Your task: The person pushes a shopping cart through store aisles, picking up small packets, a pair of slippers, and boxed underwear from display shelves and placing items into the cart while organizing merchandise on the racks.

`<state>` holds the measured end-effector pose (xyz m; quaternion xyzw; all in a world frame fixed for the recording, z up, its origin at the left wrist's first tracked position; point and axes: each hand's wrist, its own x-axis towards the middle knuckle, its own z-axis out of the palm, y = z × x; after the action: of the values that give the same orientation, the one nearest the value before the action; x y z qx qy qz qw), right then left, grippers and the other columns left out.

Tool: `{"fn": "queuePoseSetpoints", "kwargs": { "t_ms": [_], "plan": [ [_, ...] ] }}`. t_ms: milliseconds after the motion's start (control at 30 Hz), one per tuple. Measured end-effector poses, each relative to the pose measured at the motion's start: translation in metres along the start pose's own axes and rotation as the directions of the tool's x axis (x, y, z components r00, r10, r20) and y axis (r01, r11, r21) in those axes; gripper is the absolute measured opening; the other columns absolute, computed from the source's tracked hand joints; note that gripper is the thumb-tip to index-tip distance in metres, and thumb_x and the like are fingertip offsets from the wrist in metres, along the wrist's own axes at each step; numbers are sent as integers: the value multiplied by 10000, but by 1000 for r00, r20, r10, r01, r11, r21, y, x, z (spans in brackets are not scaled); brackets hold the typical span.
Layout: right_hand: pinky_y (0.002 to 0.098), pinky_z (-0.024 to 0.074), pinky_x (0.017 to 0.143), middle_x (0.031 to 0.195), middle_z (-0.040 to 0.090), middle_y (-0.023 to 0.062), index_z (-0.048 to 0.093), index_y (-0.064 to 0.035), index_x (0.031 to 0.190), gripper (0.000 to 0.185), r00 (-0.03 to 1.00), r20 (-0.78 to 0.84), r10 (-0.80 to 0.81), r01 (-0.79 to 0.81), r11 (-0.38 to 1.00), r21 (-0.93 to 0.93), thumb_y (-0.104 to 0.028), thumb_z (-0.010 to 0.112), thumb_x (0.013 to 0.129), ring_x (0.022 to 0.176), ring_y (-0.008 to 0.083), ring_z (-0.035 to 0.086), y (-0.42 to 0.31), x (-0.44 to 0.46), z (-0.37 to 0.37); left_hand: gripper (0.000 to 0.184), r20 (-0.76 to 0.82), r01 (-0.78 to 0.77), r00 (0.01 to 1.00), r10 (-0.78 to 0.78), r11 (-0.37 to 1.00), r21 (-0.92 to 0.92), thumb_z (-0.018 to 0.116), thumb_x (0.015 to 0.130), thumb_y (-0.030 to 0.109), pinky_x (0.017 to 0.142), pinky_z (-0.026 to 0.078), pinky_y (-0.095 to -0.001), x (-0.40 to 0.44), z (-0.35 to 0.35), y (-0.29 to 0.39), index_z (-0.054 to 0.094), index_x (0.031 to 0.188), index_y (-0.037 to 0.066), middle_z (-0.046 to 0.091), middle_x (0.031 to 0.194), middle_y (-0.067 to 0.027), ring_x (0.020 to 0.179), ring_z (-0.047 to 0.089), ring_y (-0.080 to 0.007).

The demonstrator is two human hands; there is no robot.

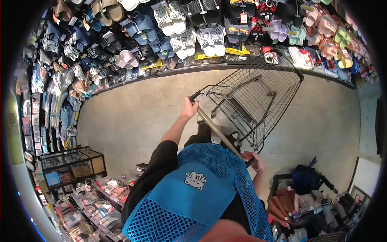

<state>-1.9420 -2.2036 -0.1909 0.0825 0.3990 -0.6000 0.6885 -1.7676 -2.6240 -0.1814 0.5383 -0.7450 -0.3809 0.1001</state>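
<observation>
My left hand [188, 109] is wrapped around one end of the shopping cart's tan handle [215, 130]. At the handle's other end is my right hand [254, 162], its fingers curled about the dark tip, partly hidden by the blue mesh vest [193, 185] on my body. The cart [264, 97] is an empty black wire basket on a frame, standing ahead and to the right. Its far end reaches close to the foot of the slipper display.
Slippers [173, 18] hang in rows along the curved wall ahead, above a low shelf edge [193, 67]. Packaged goods [100, 213] and a black-framed case [72, 167] stand at left. A bin of bags and cloth items [298, 205] is behind right. Concrete floor [133, 109] lies between.
</observation>
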Motion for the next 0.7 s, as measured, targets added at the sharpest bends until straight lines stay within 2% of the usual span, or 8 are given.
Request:
{"fn": "queuePoseSetpoints", "kwargs": {
  "t_ms": [267,433,467,500,567,600,633,700],
  "plan": [
    [364,442,899,1095,585,196,494,81,1159,553,985,-162,-61,83,988,131,-381,511,855,1038,289,556,-11,5,5,618,282,54,958,-55,998,12,560,798,469,795,449,-419,42,-20,56,367,1151,0,592,943,-255,894,579,-389],
    [366,470,844,976,616,164,538,57,1078,491,935,-337,-111,157,981,114,-374,523,845,908,262,592,-14,18,10,632,492,-37,869,43,999,-22,567,807,518,778,462,-328,131,-63,46,473,1192,25,629,917,-153,855,606,-197],
    [352,475,804,904,614,145,552,49,1033,469,866,-482,-136,227,964,136,-377,530,838,839,241,589,-9,23,13,648,403,-32,915,30,999,-1,564,809,517,778,464,-320,160,-73,35,465,1210,17,627,947,-132,879,594,-194],
    [337,479,765,832,613,126,566,41,989,449,771,-620,-147,297,943,146,-379,536,831,769,220,586,-7,25,19,647,312,-12,940,137,928,-373,577,804,500,766,468,-314,203,-68,4,457,1215,15,626,958,-127,874,590,-191],
    [328,444,591,581,529,64,587,-17,794,311,478,-841,-252,554,830,67,-328,582,793,566,202,528,2,51,28,647,37,-85,990,133,801,-593,617,787,451,716,475,-308,280,-102,-16,438,1229,13,625,936,-108,849,583,-180],
    [300,410,540,561,513,70,545,-10,704,273,439,-844,-308,377,916,-138,-269,566,787,519,188,493,-7,44,40,651,-103,-110,992,69,871,-478,643,775,418,678,478,-308,297,-141,-2,427,1238,14,625,905,-94,829,579,-173],
    [277,379,506,591,536,95,511,18,664,280,395,-869,-299,84,953,-290,-231,530,790,523,181,486,-17,38,58,681,-36,68,992,-117,776,-627,669,760,353,578,452,-287,318,-185,19,364,1268,17,599,839,-78,732,562,-143],
    [311,384,509,650,583,114,568,63,861,314,306,-879,-367,-61,913,-403,-243,534,800,525,191,514,-2,47,39,715,-244,-104,949,-200,532,-840,619,810,278,523,439,-266,383,-229,9,182,1327,49,558,851,-83,599,509,-119]
  ]
}}
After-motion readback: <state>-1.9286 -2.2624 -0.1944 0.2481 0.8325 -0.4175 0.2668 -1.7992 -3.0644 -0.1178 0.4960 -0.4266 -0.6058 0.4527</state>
